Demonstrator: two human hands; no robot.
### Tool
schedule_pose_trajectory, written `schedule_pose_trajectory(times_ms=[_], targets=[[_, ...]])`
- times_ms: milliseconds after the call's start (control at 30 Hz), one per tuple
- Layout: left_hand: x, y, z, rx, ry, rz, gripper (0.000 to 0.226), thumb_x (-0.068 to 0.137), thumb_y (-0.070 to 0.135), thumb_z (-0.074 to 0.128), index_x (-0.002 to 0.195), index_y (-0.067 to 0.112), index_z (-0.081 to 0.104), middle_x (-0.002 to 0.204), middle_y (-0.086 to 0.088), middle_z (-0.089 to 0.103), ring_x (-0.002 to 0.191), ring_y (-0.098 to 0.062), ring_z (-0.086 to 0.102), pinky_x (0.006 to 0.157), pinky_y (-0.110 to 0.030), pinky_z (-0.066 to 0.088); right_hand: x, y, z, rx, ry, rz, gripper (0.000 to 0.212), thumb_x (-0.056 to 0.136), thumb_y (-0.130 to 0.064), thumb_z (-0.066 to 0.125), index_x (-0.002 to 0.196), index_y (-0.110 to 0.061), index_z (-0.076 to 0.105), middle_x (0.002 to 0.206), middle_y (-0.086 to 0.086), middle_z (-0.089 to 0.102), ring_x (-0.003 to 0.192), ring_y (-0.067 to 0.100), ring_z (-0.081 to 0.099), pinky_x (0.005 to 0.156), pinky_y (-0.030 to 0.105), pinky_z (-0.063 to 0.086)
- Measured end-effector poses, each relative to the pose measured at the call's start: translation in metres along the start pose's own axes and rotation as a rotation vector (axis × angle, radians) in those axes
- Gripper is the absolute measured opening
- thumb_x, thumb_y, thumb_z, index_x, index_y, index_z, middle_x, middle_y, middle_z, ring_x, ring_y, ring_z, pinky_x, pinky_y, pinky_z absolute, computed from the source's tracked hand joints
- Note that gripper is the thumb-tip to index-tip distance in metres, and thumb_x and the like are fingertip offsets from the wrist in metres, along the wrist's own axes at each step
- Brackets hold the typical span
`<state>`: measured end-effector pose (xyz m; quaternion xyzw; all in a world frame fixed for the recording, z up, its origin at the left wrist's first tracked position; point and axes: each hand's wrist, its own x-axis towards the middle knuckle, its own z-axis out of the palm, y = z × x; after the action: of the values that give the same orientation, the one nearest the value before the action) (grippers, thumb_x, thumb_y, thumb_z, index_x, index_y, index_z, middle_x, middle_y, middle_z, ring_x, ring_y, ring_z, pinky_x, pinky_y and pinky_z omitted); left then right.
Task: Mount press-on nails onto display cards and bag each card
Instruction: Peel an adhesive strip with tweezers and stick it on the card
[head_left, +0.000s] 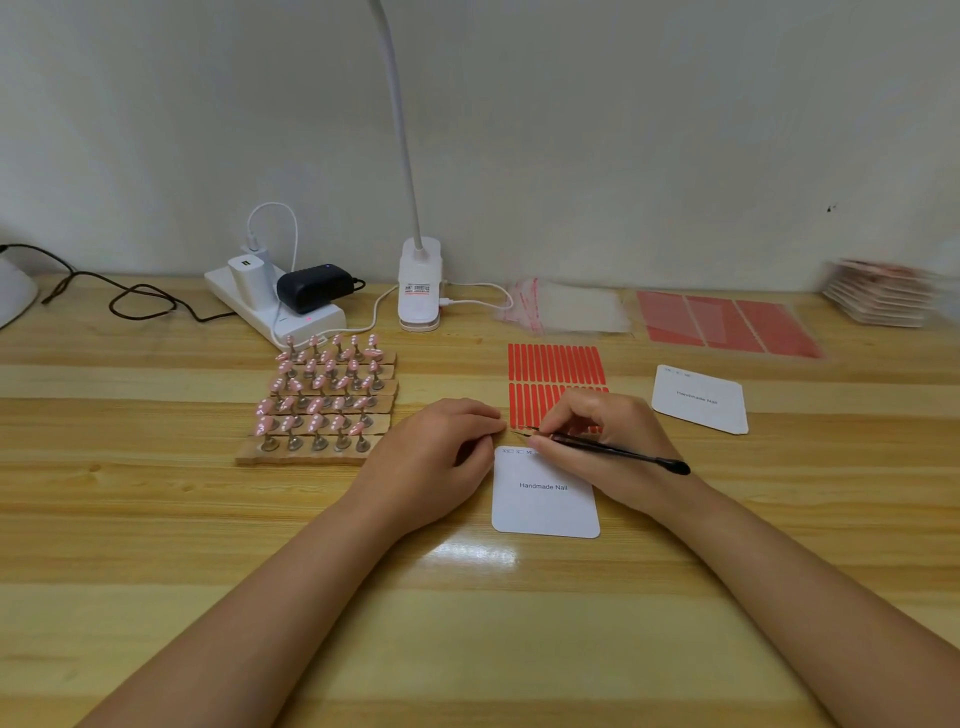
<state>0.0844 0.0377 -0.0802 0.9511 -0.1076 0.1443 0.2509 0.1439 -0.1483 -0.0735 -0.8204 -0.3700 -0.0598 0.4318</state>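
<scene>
Grip: our right hand (597, 447) pinches black tweezers (618, 452), tips at the top edge of the display card (545, 493); our left hand (441, 452) is curled beside that corner, and we cannot tell whether it holds anything.
Card: lies flat between our hands, bare of nails.
Nails: pink press-on nails (322, 389) sit on their stands on the wooden blocks (306, 452), just left of our left hand.
Progress: we judge this an early step, adhesive going on; mounting and bagging remain.
Adhesive: red strip sheet (553, 364) just behind our right hand.
Supplies: blank cards (698, 400) to the right, clear bags (566, 309) at the back.
Finished: the blurred stack (883, 296) far right may be bagged cards.
Obstacles: lamp base (420, 286) and power strip (270, 306) stand well back, clear of our reach.
</scene>
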Motion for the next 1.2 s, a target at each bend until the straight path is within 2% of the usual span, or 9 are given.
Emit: schedule_pose_trajectory(times_ms=[300,533,633,733,833,933,1100,1200], targets=[[0.001,0.000,0.000,0.003,-0.006,-0.009,0.029,0.092,0.017,0.049,0.116,0.017,0.065,0.122,0.009,0.061,0.114,-0.006,0.051,0.092,-0.024,0.042,0.001,0.001,0.002,-0.025,0.010,-0.011,0.014,0.078,-0.014,0.072,0.070,-0.022,0.064,0.071,-0.016,0.063,0.072,-0.001,0.059,0.065,0.008,0.041],[0.001,0.000,0.000,-0.005,-0.001,-0.007,0.029,0.092,0.016,0.049,0.116,0.017,0.065,0.121,0.008,0.061,0.113,-0.006,0.051,0.092,-0.024,0.042,0.003,0.001,0.004,-0.065,0.049,-0.026,0.013,0.079,-0.010,0.070,0.069,-0.010,0.063,0.068,-0.015,0.062,0.071,-0.001,0.059,0.061,0.008,0.041],[0.001,0.000,0.000,-0.012,0.010,-0.002,0.028,0.091,0.015,0.049,0.114,0.016,0.066,0.120,0.008,0.062,0.112,-0.007,0.053,0.092,-0.027,0.044,0.004,0.000,0.005,0.020,0.126,0.051,0.016,0.079,-0.010,0.070,0.066,-0.012,0.061,0.061,-0.016,0.061,0.064,-0.006,0.058,0.057,0.007,0.040],[0.000,0.001,0.000,-0.016,0.007,-0.001,0.029,0.091,0.015,0.049,0.114,0.016,0.066,0.120,0.008,0.062,0.112,-0.007,0.053,0.092,-0.029,0.044,0.008,0.001,0.002,0.116,0.241,0.168,0.018,0.079,-0.014,0.070,0.066,-0.017,0.058,0.065,-0.007,0.063,0.060,0.002,0.058,0.056,0.015,0.046],[-0.001,0.001,0.000,-0.018,0.010,-0.006,0.029,0.092,0.015,0.049,0.115,0.017,0.066,0.121,0.009,0.061,0.114,-0.006,0.052,0.093,-0.028,0.044,0.012,0.004,-0.002,0.266,0.387,0.251,0.020,0.080,-0.011,0.070,0.065,-0.014,0.056,0.066,0.000,0.064,0.061,0.006,0.059,0.058,0.018,0.046],[-0.001,0.002,0.000,-0.008,0.010,-0.003,0.029,0.092,0.016,0.048,0.115,0.017,0.065,0.121,0.010,0.060,0.114,-0.005,0.051,0.093,-0.025,0.043,0.015,0.007,-0.009,0.377,0.472,0.285,0.019,0.081,-0.008,0.068,0.067,-0.014,0.056,0.066,-0.003,0.066,0.063,0.002,0.063,0.061,0.013,0.049],[0.002,0.004,-0.001,0.029,0.005,0.010,0.029,0.093,0.018,0.047,0.117,0.018,0.064,0.122,0.009,0.060,0.113,-0.005,0.051,0.092,-0.028,0.044,0.015,0.014,-0.022,0.517,0.614,0.317,0.022,0.082,-0.009,0.066,0.066,-0.019,0.057,0.063,-0.006,0.068,0.069,0.008,0.066,0.073,0.021,0.054],[0.001,0.005,-0.001,0.051,0.012,0.017,0.029,0.094,0.021,0.047,0.118,0.018,0.063,0.123,0.008,0.059,0.113,-0.005,0.050,0.091,-0.026,0.044,0.013,0.013,-0.026,0.494,0.664,0.300,0.023,0.083,-0.011,0.066,0.065,-0.021,0.057,0.064,-0.006,0.067,0.070,0.007,0.066,0.067,0.016,0.051]])
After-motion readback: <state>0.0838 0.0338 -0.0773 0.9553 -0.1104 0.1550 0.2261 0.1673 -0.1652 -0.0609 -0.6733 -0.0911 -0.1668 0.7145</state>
